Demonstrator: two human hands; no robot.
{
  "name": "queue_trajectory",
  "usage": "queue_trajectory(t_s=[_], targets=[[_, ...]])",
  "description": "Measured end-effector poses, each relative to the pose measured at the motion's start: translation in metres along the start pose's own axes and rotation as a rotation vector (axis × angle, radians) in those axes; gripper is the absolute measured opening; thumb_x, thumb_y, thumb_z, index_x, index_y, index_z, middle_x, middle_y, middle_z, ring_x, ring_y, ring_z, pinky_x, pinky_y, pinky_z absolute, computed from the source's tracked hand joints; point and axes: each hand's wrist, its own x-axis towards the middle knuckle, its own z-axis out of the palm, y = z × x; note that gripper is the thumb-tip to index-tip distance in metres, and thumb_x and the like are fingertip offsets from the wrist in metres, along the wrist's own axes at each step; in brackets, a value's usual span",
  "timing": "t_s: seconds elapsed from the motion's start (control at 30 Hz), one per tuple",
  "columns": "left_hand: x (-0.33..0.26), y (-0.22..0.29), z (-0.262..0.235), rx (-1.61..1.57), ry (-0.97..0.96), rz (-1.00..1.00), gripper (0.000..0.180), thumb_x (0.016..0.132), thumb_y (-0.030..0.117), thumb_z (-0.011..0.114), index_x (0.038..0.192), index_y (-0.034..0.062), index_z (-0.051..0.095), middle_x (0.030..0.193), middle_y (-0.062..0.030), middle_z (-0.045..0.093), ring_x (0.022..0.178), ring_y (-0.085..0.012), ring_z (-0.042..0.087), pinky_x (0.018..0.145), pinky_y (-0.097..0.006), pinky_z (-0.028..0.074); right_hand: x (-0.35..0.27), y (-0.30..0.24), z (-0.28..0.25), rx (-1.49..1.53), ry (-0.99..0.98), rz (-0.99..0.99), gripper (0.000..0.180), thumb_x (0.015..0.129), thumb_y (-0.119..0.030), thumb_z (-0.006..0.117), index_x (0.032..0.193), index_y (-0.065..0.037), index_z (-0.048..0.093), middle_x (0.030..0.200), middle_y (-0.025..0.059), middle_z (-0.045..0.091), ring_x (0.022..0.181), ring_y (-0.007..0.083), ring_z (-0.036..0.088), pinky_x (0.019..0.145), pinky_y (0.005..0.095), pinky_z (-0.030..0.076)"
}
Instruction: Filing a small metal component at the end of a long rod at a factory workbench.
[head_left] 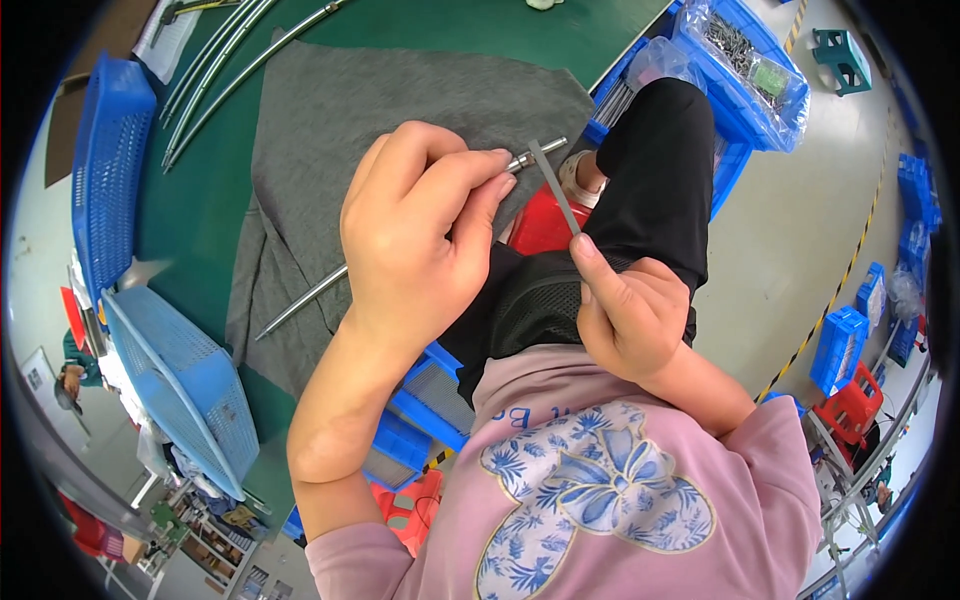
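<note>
My left hand (412, 225) is closed around a slim shiny metal rod (303, 300). Thumb and forefinger pinch the rod near a ringed joint. One end sticks out past the fingertips; the other runs back under the palm and shows beyond the wrist, over a grey cloth (400, 90). My right hand (635, 315) grips a thin flat grey strip (557, 190) between thumb and curled fingers. The strip's upper end meets or crosses the rod near its tip; whether they touch I cannot tell.
Several long metal rods (215, 75) lie on the green tabletop (190, 215). Blue perforated baskets (115, 170) line the left side. At the upper right, blue bins (725, 170) hold small metal parts. A red stool (540, 222) is by my leg.
</note>
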Motion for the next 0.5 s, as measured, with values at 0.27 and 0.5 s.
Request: queue_trajectory(t_s=[0.27, 0.5], targets=[[0.001, -0.001, 0.003, -0.030, 0.026, 0.023, 0.018, 0.063, -0.002, 0.074, 0.078, 0.0043, 0.066, 0.072, -0.0048, 0.054, 0.064, -0.0227, 0.053, 0.055, -0.033, 0.042, -0.002, 0.002, 0.005, -0.055, 0.006, -0.014, 0.055, 0.059, 0.009, 0.061, 0.113, 0.003, 0.065, 0.050, -0.0002, 0.044, 0.038, 0.0144, 0.040, 0.043, 0.0276, 0.032], [0.003, -0.003, 0.003, -0.037, 0.009, 0.047, 0.017, 0.062, -0.005, 0.072, 0.074, 0.0035, 0.062, 0.073, -0.0053, 0.055, 0.064, -0.0242, 0.052, 0.056, -0.034, 0.042, 0.050, 0.007, 0.008, -0.105, 0.041, -0.079, 0.061, 0.055, 0.005, 0.060, 0.115, -0.003, 0.066, 0.051, -0.0033, 0.046, 0.039, 0.0130, 0.041, 0.042, 0.0275, 0.032]])
